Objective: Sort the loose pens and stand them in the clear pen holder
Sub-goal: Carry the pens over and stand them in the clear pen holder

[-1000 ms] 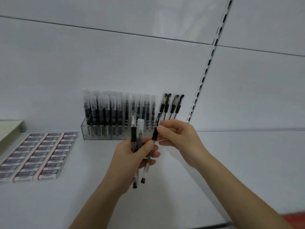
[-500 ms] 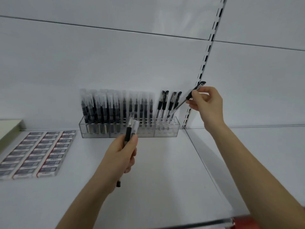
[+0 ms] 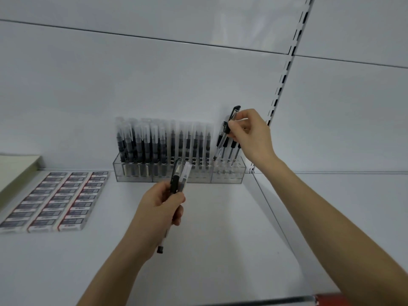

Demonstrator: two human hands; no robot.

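Note:
A clear pen holder (image 3: 227,178) stands against the shelf's back wall. Its left and middle sections carry several clear-capped pens (image 3: 154,142); its right section carries several black-capped pens (image 3: 231,149). My right hand (image 3: 251,133) pinches a black-capped pen (image 3: 234,112) near its cap, the tip pointing down into the holder's right section. My left hand (image 3: 159,208) is in front of the holder and grips two loose pens (image 3: 180,177), one with a black grip and one with a clear cap, their tops pointing up toward the holder.
Rows of boxed erasers (image 3: 53,199) lie on the white shelf (image 3: 220,228) at the left. A pale green box (image 3: 17,168) sits at the far left edge. A slotted upright (image 3: 284,74) runs up the back wall beside my right hand.
My right hand took one pen from the left hand's bundle, carried it up to the right, then lowered it over the holder's right section. The left hand keeps two pens.

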